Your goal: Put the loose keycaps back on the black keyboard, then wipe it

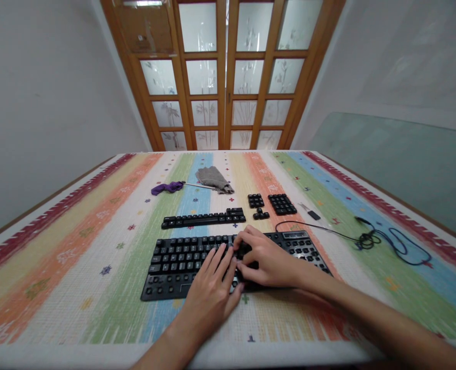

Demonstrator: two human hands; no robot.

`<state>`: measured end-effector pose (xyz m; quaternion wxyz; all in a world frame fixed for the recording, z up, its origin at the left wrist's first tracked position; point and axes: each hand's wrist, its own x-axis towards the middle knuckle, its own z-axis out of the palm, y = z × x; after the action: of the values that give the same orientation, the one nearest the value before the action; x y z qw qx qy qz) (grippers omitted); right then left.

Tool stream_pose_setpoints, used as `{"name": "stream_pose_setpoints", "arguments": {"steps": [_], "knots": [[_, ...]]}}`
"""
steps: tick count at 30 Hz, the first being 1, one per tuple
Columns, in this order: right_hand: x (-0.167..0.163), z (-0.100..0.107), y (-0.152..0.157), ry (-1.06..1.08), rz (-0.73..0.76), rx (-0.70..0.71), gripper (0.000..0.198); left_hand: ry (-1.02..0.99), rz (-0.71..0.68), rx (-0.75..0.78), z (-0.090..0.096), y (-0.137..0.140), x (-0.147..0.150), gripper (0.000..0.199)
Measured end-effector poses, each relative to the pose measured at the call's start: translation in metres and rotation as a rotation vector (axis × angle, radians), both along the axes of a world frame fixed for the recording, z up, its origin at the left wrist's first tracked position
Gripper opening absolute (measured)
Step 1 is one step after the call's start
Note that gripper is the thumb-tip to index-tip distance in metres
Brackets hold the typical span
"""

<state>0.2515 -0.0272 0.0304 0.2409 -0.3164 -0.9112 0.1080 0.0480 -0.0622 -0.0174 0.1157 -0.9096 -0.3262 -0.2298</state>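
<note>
A black computer keyboard [174, 257] lies in front of me, part of it with keycaps on and part bare. My left hand [212, 282] rests over its middle, fingers stretched out flat across the keys. Just beside it, my right hand [264, 257] bends over the right-centre keys, fingers curled and thumb drawn in towards them. What those fingertips pinch is hidden from view. Exposed key sockets [308, 252] show at the number pad on the right, and along the bottom row [162, 289] at the left.
Beyond the keyboard lie loose keycap rows [202, 219], small keycap groups [255, 200] and a number-pad block [281, 204]. A small black-handled tool [312, 214], a grey cloth [214, 179], a purple cloth [168, 188] on a thin rod and a coiled cable [368, 239] lie on the striped tablecloth [108, 277].
</note>
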Motion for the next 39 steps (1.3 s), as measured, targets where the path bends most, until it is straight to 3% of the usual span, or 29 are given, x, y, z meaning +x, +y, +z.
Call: {"name": "stream_pose_setpoints", "arguments": {"steps": [8,13,18,32,39], "knots": [[0.012,0.012,0.079,0.046,-0.247,-0.014,0.014,0.025,-0.006,-0.012,-0.004,-0.004,-0.004,0.049],[0.006,0.004,0.122,-0.073,-0.323,-0.060,0.014,0.047,0.005,-0.019,-0.007,-0.004,-0.005,0.049],[-0.002,-0.008,0.144,-0.105,-0.368,-0.085,0.016,0.046,0.018,-0.045,-0.011,-0.006,-0.006,0.054],[-0.006,-0.003,0.147,-0.067,-0.384,-0.105,0.009,0.083,-0.003,-0.123,-0.004,-0.007,-0.007,0.062],[0.012,0.017,0.099,0.037,-0.342,-0.061,0.007,0.017,0.015,-0.089,-0.008,-0.007,-0.006,0.057]]}}
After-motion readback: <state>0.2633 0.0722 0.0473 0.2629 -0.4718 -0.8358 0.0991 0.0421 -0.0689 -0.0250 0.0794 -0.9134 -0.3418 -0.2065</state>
